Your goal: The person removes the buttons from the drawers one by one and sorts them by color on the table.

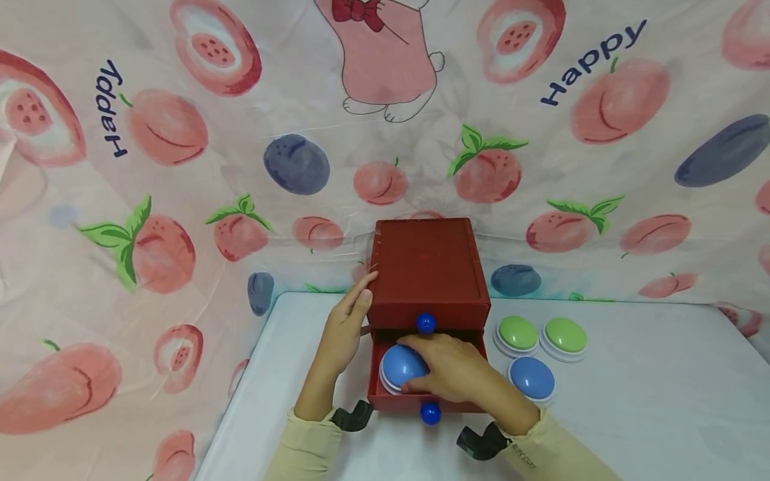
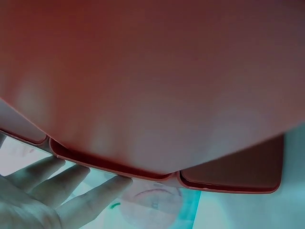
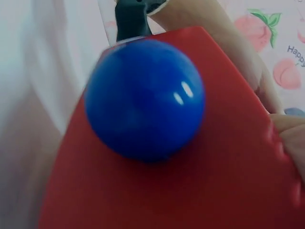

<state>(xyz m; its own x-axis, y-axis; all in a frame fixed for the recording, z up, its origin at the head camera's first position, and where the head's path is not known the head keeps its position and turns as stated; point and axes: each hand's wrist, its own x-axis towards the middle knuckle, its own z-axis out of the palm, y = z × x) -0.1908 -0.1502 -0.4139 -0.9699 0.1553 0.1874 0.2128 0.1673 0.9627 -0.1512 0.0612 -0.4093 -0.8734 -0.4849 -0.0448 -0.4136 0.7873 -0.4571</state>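
A red two-drawer box [image 1: 428, 260] stands at the back of the table, its lower drawer [image 1: 391, 403] pulled out. Inside that drawer, at its left, is a blue dome button [image 1: 402, 364] with a white base. My right hand [image 1: 454, 367] reaches over the drawer and grips this button by its right side, thumb in front and fingers behind. My left hand [image 1: 341, 334] lies along the box's left side, fingers extended; in the left wrist view its fingertips [image 2: 121, 181] are at the box's edge. The drawer's round blue knob [image 3: 145, 100] fills much of the right wrist view.
Right of the box, two green dome buttons [image 1: 519, 333] sit side by side, with another blue one [image 1: 532, 378] in front of them. A second blue knob [image 1: 426, 323] sticks out from the upper drawer. Behind the white table [image 1: 650, 394] hangs a fruit-print cloth [image 1: 385, 147].
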